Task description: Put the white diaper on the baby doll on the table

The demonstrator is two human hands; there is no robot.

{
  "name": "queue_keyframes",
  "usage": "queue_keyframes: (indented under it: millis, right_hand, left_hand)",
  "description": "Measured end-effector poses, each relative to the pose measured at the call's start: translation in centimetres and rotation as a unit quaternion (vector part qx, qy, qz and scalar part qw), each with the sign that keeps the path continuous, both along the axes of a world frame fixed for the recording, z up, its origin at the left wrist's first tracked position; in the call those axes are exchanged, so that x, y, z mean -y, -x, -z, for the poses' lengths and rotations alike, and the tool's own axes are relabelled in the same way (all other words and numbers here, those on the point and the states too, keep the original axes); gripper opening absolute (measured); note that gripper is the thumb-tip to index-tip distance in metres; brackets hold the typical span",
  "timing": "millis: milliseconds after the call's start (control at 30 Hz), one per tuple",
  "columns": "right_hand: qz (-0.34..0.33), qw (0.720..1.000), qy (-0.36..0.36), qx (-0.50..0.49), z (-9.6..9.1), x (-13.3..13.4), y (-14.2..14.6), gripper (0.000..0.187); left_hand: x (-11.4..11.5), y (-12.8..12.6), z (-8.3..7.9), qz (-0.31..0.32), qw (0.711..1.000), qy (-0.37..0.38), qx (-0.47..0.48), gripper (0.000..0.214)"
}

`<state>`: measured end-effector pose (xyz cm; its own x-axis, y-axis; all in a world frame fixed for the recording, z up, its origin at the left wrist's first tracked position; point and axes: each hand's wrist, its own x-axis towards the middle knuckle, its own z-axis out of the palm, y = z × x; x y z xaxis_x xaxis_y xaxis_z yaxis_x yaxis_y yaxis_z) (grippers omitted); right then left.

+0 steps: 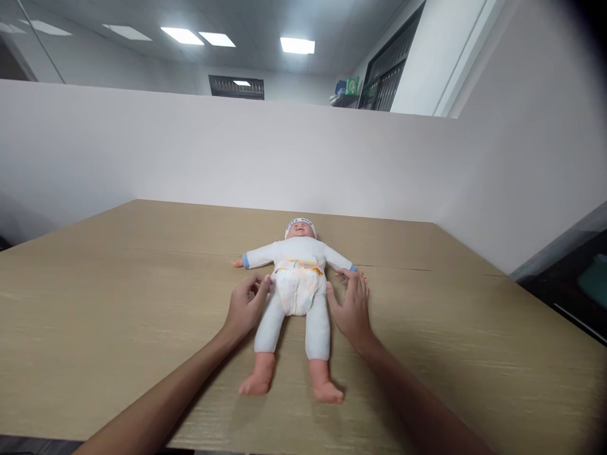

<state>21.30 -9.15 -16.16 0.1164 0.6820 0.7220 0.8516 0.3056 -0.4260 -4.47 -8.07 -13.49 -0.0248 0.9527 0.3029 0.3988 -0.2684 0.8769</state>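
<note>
A baby doll (294, 297) in a white suit and cap lies on its back on the wooden table (118, 303), head away from me, arms spread. It wears a white diaper (297, 287) with a printed band. My left hand (246, 306) rests at the doll's left hip beside the diaper, fingers curled and touching its edge. My right hand (353, 303) lies flat on the table at the other hip, fingers stretched out, thumb toward the diaper and fingertips by the doll's hand.
A white partition wall (237, 151) stands along the table's far edge and runs down the right side. A dark surface (573, 284) lies beyond the table's right edge. Ceiling lights show above the partition.
</note>
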Motion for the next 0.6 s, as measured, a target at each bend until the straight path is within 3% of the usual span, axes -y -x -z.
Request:
queue_keyframes:
  millis: [167,267,433,600]
  right_hand:
    - [0.056,0.997,0.017,0.041,1.8,-2.3,-1.8,0.045]
    - [0.074,0.993,0.022,0.086,2.1,-4.3,-2.6,0.053]
    - [0.032,0.989,0.047,0.139,1.7,-8.3,-3.7,0.058]
    - [0.016,0.991,0.059,0.119,2.1,-9.7,-4.2,0.057]
  left_hand:
    - [-2.4,1.2,2.4,-0.054,0.988,-0.094,-0.114,0.029]
    - [-4.8,1.6,3.4,-0.091,0.963,-0.133,-0.216,0.038]
    - [-9.3,1.5,2.9,-0.067,0.933,-0.158,-0.316,0.047]
    - [-11.8,1.6,3.1,-0.044,0.932,-0.155,-0.324,0.048]
